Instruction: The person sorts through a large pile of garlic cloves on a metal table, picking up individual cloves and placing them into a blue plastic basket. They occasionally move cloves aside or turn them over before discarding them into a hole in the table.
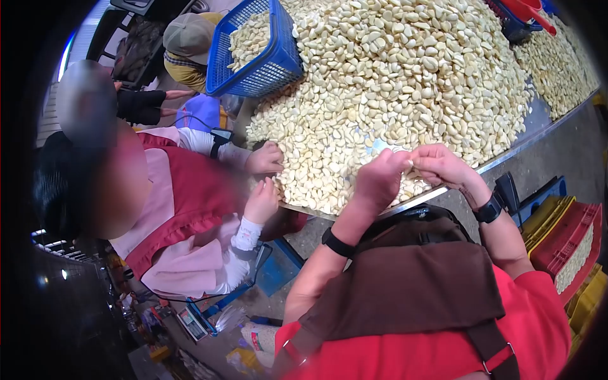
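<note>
A big heap of peeled garlic cloves (392,69) covers the metal table. My left hand (380,178) is closed just over its near edge, back of the hand toward me; whatever its fingers grip is hidden. Beside it my right hand (441,166) is pinched, with thumb and forefinger on a small pale garlic clove (411,164). The fingertips of both hands meet at this clove. Loose cloves lie under and around both hands, close to the table's raised metal rim (421,197).
At left, a co-worker in a red apron (196,183) has both hands at the heap. A blue basket (269,69) with cloves sits on the pile. Another person (190,47) is behind it. A red scoop (532,11) lies at far right; stacked crates (551,244) stand beside me.
</note>
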A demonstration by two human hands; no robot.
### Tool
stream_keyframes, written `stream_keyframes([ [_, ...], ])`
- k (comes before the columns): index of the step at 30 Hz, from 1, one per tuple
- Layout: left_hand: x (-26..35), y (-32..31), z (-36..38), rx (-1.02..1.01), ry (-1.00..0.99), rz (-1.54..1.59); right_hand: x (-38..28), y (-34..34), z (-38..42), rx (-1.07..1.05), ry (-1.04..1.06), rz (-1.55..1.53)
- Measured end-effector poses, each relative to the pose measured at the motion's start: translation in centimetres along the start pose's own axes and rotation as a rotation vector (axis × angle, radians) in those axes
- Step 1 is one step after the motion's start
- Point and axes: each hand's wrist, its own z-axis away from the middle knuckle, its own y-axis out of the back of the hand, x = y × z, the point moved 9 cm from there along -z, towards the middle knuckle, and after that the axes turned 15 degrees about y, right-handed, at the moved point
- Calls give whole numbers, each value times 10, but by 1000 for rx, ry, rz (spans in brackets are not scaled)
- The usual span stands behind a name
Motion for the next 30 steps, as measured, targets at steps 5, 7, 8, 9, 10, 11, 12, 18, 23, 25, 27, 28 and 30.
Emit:
stream_keyframes([
  [5,18,-1,16,-68,-58,30,25,1,17,-116,-67,148],
  [7,17,-8,22,-150,-54,-49,35,-6,24,-126,-86,58],
  [8,16,-9,24,-152,-54,-47,36,-12,26,-118,-90,-52],
  [9,15,-8,25,-127,-61,-41,38,-18,27,-111,-93,-163],
  [10,16,-6,26,-102,-69,-33,39,-21,24,-97,-2,-126],
  [11,16,-6,27,-105,-70,-29,40,-27,24,-92,-4,-126],
  [12,16,0,25,-75,-37,13,37,-26,21,-8,34,-89],
  [18,9,4,17,46,68,337,26,-20,22,228,18,-179],
  [23,18,-9,8,73,51,460,26,-8,30,316,-22,-282],
  [25,8,-16,0,28,237,713,10,7,32,440,179,-51],
  [27,-15,-39,-12,-118,449,1059,14,12,34,390,206,-26],
  [28,-25,-60,-10,-267,670,1397,14,14,38,384,219,-67],
  [30,-30,-38,-6,-182,582,1043,5,41,56,458,202,-12],
])
